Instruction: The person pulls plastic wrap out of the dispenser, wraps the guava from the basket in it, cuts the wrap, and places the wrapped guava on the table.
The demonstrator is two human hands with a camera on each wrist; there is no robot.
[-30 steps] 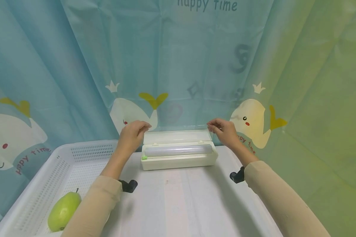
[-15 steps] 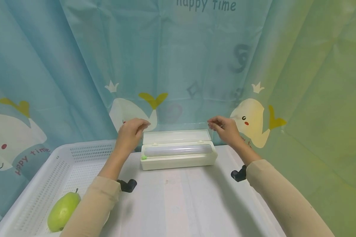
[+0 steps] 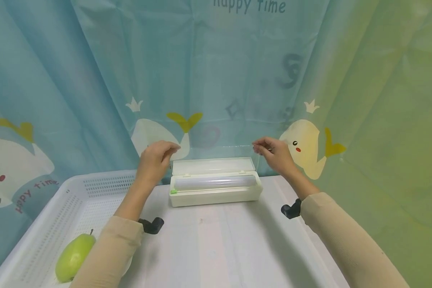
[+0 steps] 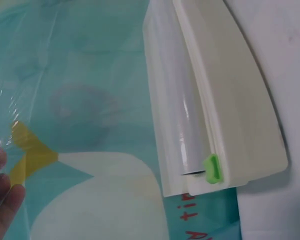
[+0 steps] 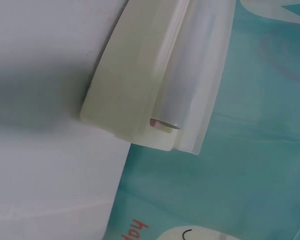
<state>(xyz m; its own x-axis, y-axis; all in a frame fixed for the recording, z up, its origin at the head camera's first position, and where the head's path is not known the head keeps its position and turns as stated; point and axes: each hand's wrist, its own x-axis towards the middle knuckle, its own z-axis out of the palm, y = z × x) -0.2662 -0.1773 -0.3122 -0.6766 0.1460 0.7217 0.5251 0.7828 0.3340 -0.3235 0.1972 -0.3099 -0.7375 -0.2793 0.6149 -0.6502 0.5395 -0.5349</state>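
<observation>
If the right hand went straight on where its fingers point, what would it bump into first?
Probably the left hand. The right hand pinches the edge of the clear film, and its fingers point along that edge toward the other hand. Depth is hard to judge here, though.

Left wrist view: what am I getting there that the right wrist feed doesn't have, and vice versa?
Only left wrist: the left hand at the edge, glints on clear film near its fingers, and the green clip on the box.
Only right wrist: the end of the film roll away from that clip, with a reddish patch, and a printed whale's mouth.
Both: the ivory box, part of the roll, the curtain and the white tabletop.
</observation>
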